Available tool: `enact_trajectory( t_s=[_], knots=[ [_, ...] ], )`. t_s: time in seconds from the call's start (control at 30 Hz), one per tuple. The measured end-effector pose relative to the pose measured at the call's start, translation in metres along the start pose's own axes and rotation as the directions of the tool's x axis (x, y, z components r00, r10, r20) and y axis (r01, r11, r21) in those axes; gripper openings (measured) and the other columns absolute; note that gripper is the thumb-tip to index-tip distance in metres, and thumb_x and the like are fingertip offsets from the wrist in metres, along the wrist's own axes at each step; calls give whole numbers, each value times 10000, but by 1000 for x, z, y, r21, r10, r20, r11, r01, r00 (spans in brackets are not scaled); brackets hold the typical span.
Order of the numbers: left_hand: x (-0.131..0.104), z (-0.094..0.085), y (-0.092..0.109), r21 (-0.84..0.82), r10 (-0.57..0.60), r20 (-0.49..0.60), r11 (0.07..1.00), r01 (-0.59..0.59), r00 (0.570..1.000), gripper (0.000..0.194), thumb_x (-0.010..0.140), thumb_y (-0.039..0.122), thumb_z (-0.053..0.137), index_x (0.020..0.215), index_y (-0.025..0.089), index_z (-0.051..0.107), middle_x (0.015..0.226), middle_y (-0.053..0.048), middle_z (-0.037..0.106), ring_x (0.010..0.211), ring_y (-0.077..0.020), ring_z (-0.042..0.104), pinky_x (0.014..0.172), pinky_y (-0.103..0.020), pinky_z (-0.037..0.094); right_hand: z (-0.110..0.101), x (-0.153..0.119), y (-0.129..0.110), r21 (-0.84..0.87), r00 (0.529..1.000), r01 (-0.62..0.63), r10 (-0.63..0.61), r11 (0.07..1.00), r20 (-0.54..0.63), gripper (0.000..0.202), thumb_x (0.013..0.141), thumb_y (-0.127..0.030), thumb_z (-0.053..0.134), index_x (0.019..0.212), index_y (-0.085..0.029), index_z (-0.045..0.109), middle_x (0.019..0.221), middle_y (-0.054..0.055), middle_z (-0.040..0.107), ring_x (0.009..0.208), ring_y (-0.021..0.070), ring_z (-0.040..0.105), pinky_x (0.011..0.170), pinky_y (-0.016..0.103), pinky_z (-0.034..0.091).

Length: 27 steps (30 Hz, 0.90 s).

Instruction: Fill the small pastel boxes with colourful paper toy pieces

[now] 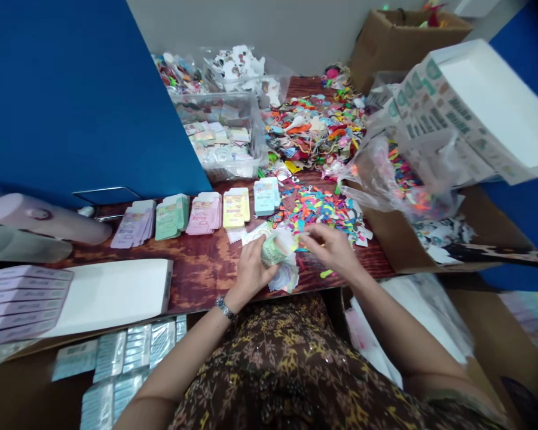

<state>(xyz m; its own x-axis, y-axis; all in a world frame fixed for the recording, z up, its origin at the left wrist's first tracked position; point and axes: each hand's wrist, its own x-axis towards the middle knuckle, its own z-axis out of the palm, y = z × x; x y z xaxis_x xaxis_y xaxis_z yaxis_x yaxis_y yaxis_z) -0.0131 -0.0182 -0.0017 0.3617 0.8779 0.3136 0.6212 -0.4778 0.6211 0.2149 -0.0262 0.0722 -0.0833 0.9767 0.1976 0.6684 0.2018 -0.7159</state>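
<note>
One green packet [273, 251] is being held in the left hand [251, 266], over the table's [197, 269] front edge, in front of the body; grip closed on it, thumb on the near side, wrist angled inward. One right hand [332, 248] is being held at the packet's right side, palm turned down, forearm reaching in from the lower right; fingers are being drawn into a narrow pinch, whether anything is in it cannot be told. One metal-banded watch [226, 308] is being worn on the left wrist. Clear packets [286, 278] are lying beneath, overlapping, count unclear. Five stacks of flat cartons are being lined up behind and leftward: purple [137, 224], green [173, 216], pink [204, 212], yellow [235, 208], blue [266, 196]. One loose heap of small colorful pieces [318, 206] is being spread behind the right hand, too many to count. One clear tub [255, 158] is being filled by small packets farther back. Five purple boxes [24, 304] are being stacked far left, by one white tray [116, 292]. One printed white box [497, 107] is being propped at right.
</note>
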Motion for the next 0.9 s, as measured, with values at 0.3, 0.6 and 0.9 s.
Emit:
enact_trajectory(
  t_s=[0.3, 0.6, 0.9],
  knots=[
    [-8, -6, -1, 64, -27, -7, 998, 27, 1000, 753, 781, 316, 665, 1442, 141, 348, 1272, -161, 576, 1134, -313, 555, 964, -450, 479, 47, -1, -25, -155, 961, 246, -221, 957, 165, 213, 956, -161, 466, 1073, -190, 641, 954, 68, 716, 862, 169, 662, 769, 289, 525],
    [-13, -11, -14, 45, -155, 31, 987, 154, 987, 765, 776, 450, 708, 1403, 140, 400, 1209, -153, 606, 1097, -310, 592, 946, -450, 507, 40, 54, 21, -127, 991, 29, -11, 992, 135, 244, 964, -298, 488, 1099, -217, 674, 1035, 61, 721, 934, 195, 667, 842, 326, 503],
    [-14, -17, -15, 12, -217, -9, 976, 217, 976, 762, 766, 479, 733, 1377, 136, 434, 1187, -151, 624, 1097, -304, 607, 944, -444, 523, 73, 94, 44, -637, 922, -210, 368, 742, 125, 395, 927, -355, 496, 1274, -199, 606, 1209, 138, 666, 1009, 269, 646, 762, 320, 462]
  ],
)
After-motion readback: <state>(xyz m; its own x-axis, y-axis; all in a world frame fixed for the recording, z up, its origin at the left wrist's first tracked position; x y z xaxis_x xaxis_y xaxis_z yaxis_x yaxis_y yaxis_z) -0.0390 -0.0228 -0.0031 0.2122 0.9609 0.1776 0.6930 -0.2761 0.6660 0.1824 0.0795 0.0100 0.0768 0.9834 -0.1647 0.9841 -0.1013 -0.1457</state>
